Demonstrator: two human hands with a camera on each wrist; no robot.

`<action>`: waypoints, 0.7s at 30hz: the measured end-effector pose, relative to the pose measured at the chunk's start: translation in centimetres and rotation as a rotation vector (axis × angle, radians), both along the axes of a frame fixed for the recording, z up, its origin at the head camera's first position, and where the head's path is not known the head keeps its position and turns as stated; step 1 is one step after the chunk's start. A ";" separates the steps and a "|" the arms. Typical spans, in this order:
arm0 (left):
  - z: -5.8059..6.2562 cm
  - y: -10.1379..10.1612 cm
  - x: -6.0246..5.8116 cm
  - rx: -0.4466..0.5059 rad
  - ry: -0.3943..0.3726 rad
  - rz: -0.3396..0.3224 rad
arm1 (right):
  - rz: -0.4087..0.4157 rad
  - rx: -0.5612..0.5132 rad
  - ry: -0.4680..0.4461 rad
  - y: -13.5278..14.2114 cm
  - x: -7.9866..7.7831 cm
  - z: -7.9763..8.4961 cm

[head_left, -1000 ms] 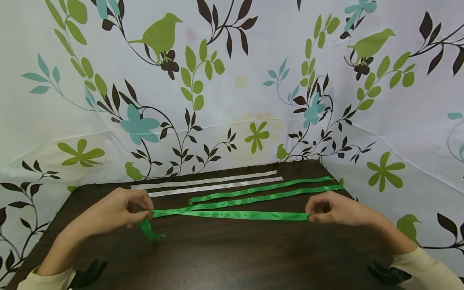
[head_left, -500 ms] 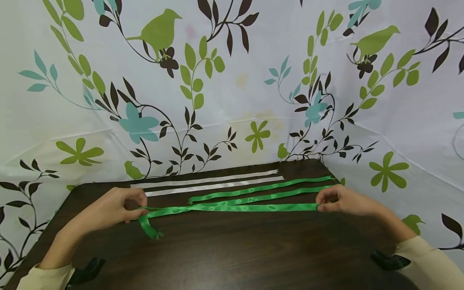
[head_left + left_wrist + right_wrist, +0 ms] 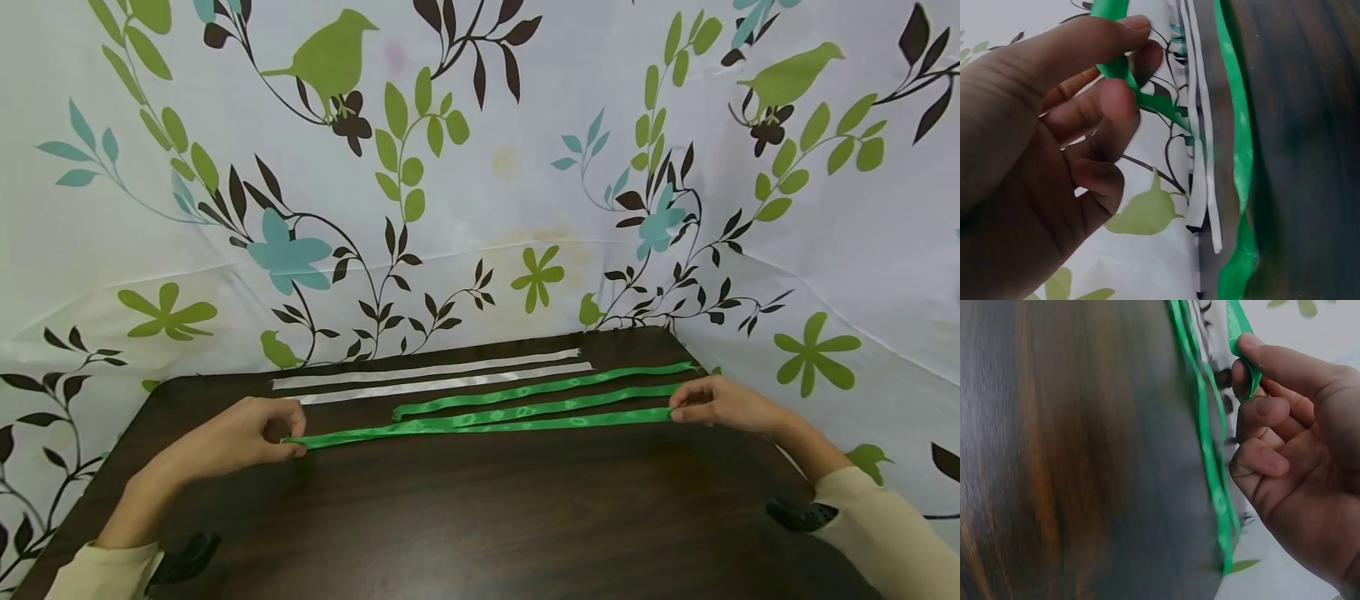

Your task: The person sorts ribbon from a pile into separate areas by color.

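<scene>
A green satin ribbon (image 3: 585,422) stretches between both hands near the back of the dark table. My left hand (image 3: 243,433) pinches it toward its left end; in the left wrist view, thumb and index finger grip the ribbon (image 3: 1111,9), and a loose end trails below them. At the other side, my right hand (image 3: 723,406) pinches the right end, with a short tip of ribbon (image 3: 1255,378) sticking out past the fingers. Just behind, a second green ribbon (image 3: 577,404) lies partly overlapped by the held one. Farther back lies a third green ribbon (image 3: 540,388).
Two white ribbons (image 3: 450,382) lie side by side along the back of the brown table (image 3: 480,517). A white cloth (image 3: 480,167) printed with birds and leaves hangs behind the table and along its right side.
My right hand has moved right and toward the back, bringing the held ribbon closer to the other green ones. The ribbon end hanging below my left hand has gone out of sight in the head view.
</scene>
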State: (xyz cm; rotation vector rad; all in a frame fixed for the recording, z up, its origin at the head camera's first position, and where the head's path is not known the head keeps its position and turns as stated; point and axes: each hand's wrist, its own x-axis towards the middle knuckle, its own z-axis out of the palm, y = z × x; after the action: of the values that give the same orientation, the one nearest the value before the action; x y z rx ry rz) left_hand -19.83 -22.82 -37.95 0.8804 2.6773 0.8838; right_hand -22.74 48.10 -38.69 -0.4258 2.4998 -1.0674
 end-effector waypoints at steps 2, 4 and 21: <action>-0.4 -0.1 -0.3 -0.015 -0.025 -0.017 | -0.020 0.005 -0.012 0.6 -0.3 -0.7; -0.7 -0.2 -0.4 -0.024 -0.041 -0.028 | -0.044 0.013 -0.018 1.2 -0.5 -1.3; -3.0 -1.4 -1.5 -0.018 -0.019 -0.067 | -0.129 0.043 0.031 3.5 -2.2 -3.6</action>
State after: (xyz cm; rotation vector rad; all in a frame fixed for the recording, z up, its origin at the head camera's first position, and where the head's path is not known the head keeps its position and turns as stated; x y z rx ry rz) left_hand -21.35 -24.21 -40.97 0.9472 2.6194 0.8476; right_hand -24.98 51.57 -42.26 -0.2733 2.6024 -1.0602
